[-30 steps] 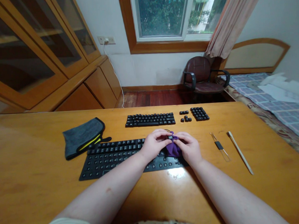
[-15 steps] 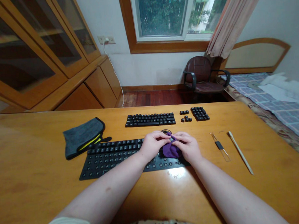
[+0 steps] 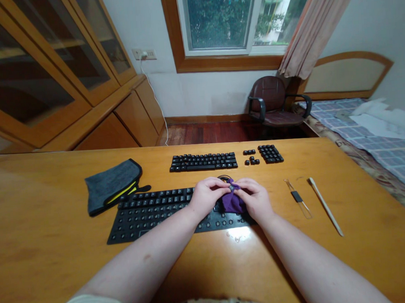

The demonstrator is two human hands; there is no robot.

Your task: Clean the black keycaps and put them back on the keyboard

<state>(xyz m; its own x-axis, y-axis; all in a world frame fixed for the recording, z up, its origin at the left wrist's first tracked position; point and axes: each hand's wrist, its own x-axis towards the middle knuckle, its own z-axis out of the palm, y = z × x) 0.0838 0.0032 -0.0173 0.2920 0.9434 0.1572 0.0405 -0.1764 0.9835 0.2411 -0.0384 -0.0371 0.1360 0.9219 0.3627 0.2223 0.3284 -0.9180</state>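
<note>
A purple cloth hangs between my two hands, above the right part of a black keyboard whose lower rows show bare switches. My left hand pinches the cloth's upper edge from the left. From the other side my right hand pinches it too, fingertips close to the left ones. A small dark keycap shows in the cloth between the fingertips. Behind the keyboard, removed keycaps lie in rows, with a number-pad group to their right.
A folded grey cloth with yellow lining lies at the left, touching or close to the keyboard's corner. On the right are a wire keycap puller and a thin pale brush-like stick. The wooden desk's right edge borders a bed.
The purple cloth has shifted and bunched slightly between my fingertips. Both hands stay in nearly the same place, and the other things have not moved.
</note>
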